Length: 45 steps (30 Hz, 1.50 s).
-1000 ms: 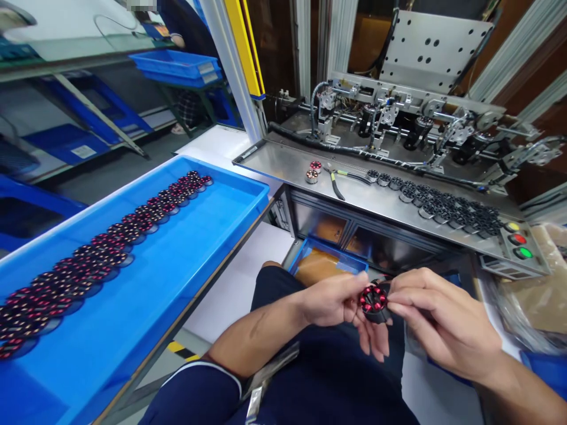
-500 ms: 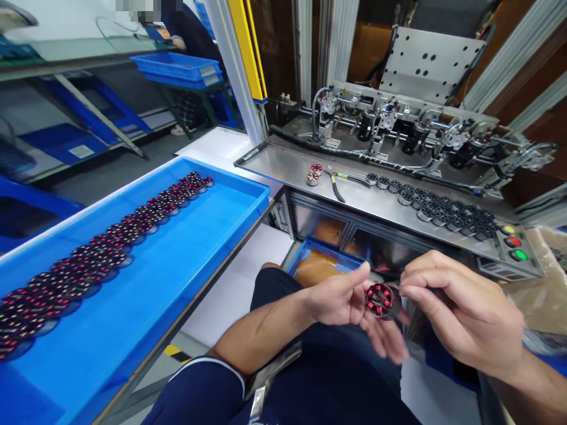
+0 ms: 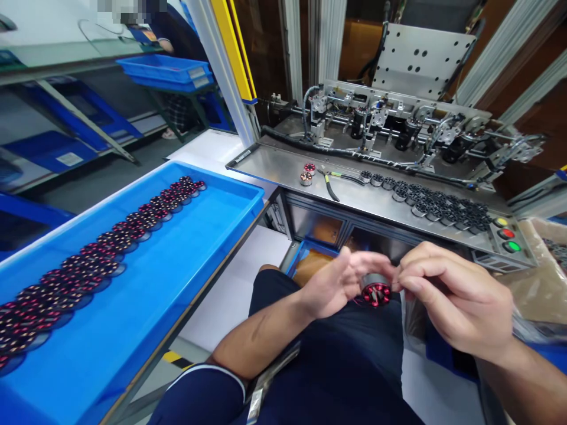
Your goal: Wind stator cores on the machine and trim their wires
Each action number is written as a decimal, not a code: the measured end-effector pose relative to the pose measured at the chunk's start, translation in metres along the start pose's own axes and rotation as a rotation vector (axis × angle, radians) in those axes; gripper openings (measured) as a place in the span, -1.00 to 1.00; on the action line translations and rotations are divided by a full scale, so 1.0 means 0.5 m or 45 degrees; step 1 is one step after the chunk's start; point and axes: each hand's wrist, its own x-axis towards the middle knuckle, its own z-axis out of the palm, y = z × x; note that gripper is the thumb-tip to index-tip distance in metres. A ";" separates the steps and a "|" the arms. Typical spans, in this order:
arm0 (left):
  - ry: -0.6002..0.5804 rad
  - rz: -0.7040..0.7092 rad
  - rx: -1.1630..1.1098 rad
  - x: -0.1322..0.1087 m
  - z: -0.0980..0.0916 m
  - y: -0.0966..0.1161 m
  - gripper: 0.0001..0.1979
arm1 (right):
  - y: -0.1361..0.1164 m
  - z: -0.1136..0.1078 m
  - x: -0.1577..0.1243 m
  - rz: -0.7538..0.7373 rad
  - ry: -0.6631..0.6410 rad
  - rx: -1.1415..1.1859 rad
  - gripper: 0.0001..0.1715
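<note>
A round motor stator (image 3: 376, 294) with red windings and a grey outer ring is in my left hand (image 3: 330, 289), above my lap. The fingers curl behind the ring, and its wound face tilts toward me. Just right of it, my right hand (image 3: 456, 301) is closed in a pinch, thumb against forefinger, close to the stator's edge. Whatever lies between those fingertips is too small to make out; it may be a thin wire end.
On my left, a blue tray (image 3: 212, 236) bears rows of wound stators (image 3: 110, 248). The metal ledge ahead holds two stators (image 3: 306, 177), pliers (image 3: 330, 186) and many dark unwound cores (image 3: 443, 206). Behind stands a winding machine (image 3: 390, 118); control buttons (image 3: 509, 233) sit at right. A person (image 3: 177, 29) works far left.
The stator has turned in my left hand, so its side wall now shows on top. My left fingers have risen and curled behind it. My right hand stays pinched beside it.
</note>
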 end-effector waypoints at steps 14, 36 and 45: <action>0.146 0.397 0.195 -0.017 0.027 -0.021 -0.56 | 0.006 0.012 -0.026 0.090 0.188 -0.128 -0.83; 0.091 0.770 0.729 -0.007 -0.007 0.010 -0.52 | 0.023 0.145 -0.079 0.944 0.261 1.729 -0.53; 0.188 0.560 0.585 -0.019 0.004 0.022 -0.89 | 0.030 0.148 -0.083 0.830 0.141 1.778 -0.53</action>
